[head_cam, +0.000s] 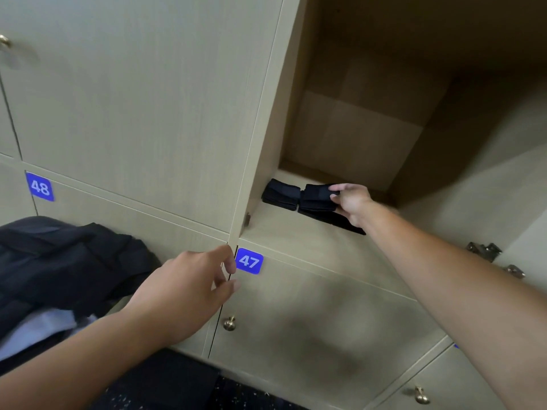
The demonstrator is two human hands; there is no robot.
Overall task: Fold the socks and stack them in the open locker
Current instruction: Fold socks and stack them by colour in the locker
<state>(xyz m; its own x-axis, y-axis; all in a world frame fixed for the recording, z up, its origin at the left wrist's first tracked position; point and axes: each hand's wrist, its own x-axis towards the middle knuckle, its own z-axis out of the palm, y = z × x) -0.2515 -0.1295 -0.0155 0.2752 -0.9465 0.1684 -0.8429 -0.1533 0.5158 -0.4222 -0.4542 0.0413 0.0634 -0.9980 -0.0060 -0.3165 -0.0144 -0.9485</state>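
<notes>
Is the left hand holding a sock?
No, the left hand is bare by the 47 label; the right hand grips the socks.

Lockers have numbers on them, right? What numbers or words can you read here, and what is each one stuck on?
"48": white digits on a blue tag at the top corner of a closed locker door on the left.
"47": white digits on a blue tag at the top corner of the closed door just below the open locker.
A sliver of another blue tag shows at lower right, cut off and unreadable.
No other text is visible.
</notes>
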